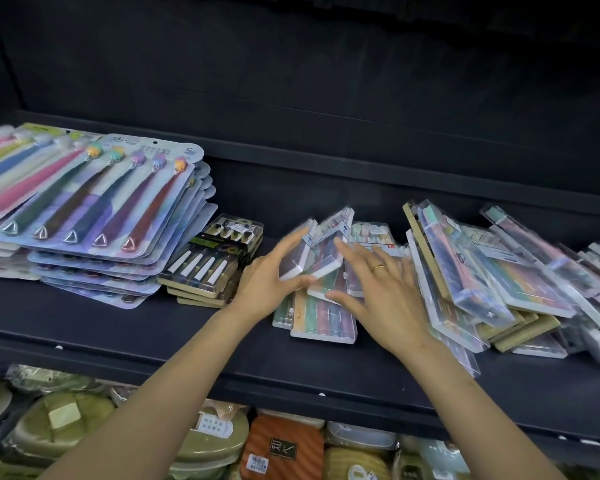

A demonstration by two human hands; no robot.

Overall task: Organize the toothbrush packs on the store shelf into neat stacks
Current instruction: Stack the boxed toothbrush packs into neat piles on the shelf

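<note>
Head view of a dark store shelf [125,327] during sorting of toothbrush packs. At far left, large blister cards [94,206] lie in a fairly even stack; just beside them sits a short pile of black-and-gold boxes [212,261]. At centre, clear rainbow packs [323,317] lie loosely overlapped, two of them tilted up on edge. At right, a jumbled heap of clear packs [492,271] leans and slides in several directions, some with tan card backs.

The left hand [267,282] grips one tilted clear pack [300,251], thumb under its near end and fingers along its far side. The right hand [385,292], wearing a ring, has its fingers spread and nearly straight, resting on the neighbouring tilted pack [329,258] and the packs below; it presses rather than grasps.

The step in hand appears to be gathering the central packs into one squared stack. To do it well: lay each tilted pack flat, same face up and same end forward; use the flat right palm as a stop while the left hand draws the edges flush; build on the packs already lying flat near the shelf front. The slick clear cases probably slip on one another, so light downward pressure helps. The right heap, touching the right wrist, is best left undisturbed until this stack is square
</note>
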